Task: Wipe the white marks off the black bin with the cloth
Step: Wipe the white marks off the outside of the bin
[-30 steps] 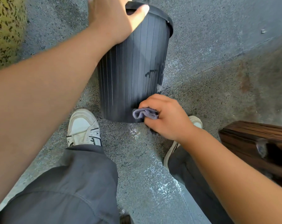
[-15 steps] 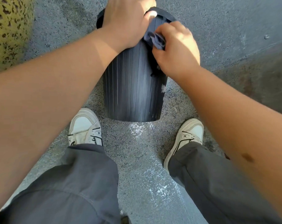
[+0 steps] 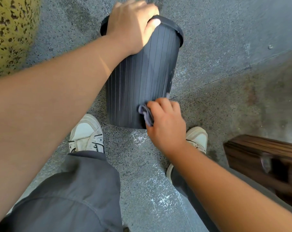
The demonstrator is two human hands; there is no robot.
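Left hand clamps bin rim, right hand pinches cloth low on wall; hard strokes could tip bin, missing right-edge marks.

bin: black, ribbed | cloth: grey-purple | shoes: white | floor: speckled grey

Bright sunlight is striking the left hand and forearm; the floor is lying in soft shade. Motion blur is smearing the lower edges.
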